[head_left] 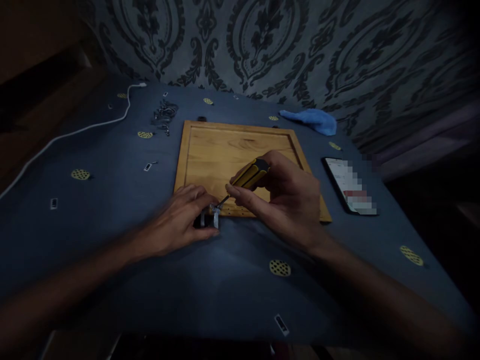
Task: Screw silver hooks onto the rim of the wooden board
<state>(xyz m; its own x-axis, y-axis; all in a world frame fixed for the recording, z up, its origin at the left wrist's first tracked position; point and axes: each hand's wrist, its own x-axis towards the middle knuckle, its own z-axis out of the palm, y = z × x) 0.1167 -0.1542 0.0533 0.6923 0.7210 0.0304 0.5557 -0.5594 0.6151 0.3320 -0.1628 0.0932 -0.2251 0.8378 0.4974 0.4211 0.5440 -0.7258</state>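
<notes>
A framed wooden board (221,155) lies flat on the blue patterned cloth. My right hand (290,200) grips a screwdriver (249,175) with a yellow and black handle, its shaft slanting down to the left. The tip meets a small silvery metal fitting (216,216) at the board's near edge, left of its middle. Around that fitting close the thumb and fingers of my left hand (183,220), steadying it against the edge. Its exact kind is hard to make out in the dim light. Small dark holes show in the frame just to its right.
A pile of small metal parts (164,114) lies at the back left, with a white cable (93,124) running along the left side. A phone (348,187) rests right of the board. At the back right is a blue cloth (313,120), near the patterned wall (258,45).
</notes>
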